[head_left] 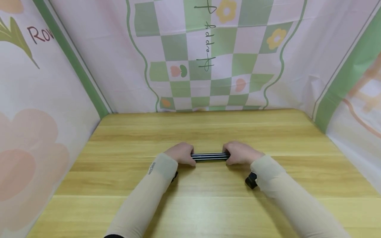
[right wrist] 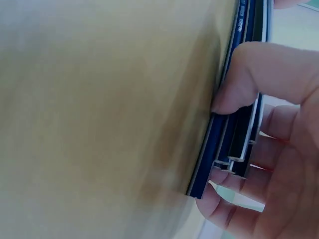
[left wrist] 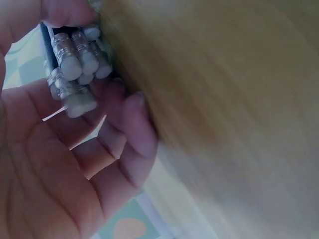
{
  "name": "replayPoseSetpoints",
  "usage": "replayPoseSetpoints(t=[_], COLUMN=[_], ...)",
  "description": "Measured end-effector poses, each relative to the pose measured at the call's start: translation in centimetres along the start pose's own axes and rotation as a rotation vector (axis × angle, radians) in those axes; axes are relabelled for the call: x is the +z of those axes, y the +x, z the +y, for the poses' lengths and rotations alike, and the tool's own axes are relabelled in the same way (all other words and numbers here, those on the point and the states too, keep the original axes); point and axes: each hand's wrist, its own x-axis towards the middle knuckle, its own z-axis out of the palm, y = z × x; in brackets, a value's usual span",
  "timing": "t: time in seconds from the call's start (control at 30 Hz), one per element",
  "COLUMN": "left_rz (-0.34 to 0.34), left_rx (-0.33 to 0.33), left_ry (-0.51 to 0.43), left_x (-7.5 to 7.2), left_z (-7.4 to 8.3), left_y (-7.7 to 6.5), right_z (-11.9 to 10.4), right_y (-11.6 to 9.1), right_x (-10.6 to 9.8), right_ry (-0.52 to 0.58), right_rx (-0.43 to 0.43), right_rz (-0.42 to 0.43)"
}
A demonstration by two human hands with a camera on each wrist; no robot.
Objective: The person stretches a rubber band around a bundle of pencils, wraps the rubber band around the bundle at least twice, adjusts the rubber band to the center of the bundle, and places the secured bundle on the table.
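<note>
A bundle of several dark blue and black pencils [head_left: 210, 157] lies crosswise between my two hands, low over the table or on it; I cannot tell which. My left hand [head_left: 182, 153] grips its left end, thumb and fingers on either side. In the left wrist view the white eraser tips [left wrist: 74, 69] with silvery metal bands stick out beside the palm. At the other end, my right hand [head_left: 240, 152] pinches the bundle. The right wrist view shows the flat, unsharpened pencil ends [right wrist: 237, 159] at uneven lengths, with the thumb [right wrist: 237, 84] pressed across them.
The wood-grain table [head_left: 202, 205] stretches around both hands. Behind its far edge hangs a green-and-white checked cloth [head_left: 205, 69]. Printed cloth walls [head_left: 38, 138] close off the left and right sides. A small black device [head_left: 251, 180] sits under the right wrist.
</note>
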Motion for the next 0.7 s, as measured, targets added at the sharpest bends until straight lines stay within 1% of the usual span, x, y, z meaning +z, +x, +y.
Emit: replayPoseSetpoints(t=[0.23,0.4,0.5,0.6,0.7], left_rz=[0.019,0.028,0.039,0.054,0.056], left_rx=[-0.013,-0.007,0.01,0.038,0.064], left_ry=[-0.016,-0.048,-0.076,-0.121,-0.195], left_x=[0.6,0.9,1.0,1.1,1.1], left_z=[-0.4,-0.7,-1.0,-1.5,-1.9], left_y=[0.3,0.3,0.4,0.4,0.5], right_z=[0.1,0.5,0.8,1.1,1.5], right_y=[0.1,0.0,-0.2,-0.4,-0.7], right_x=[0.2,0.3,0.4,0.4,0.5], right_ry=[0.049,0.094,0.13,0.199,0.358], right_rx=[0.039,0.035,0.032,0.022,0.024], right_rz=[-0.017,-0.013,0.004,0.029,0.04])
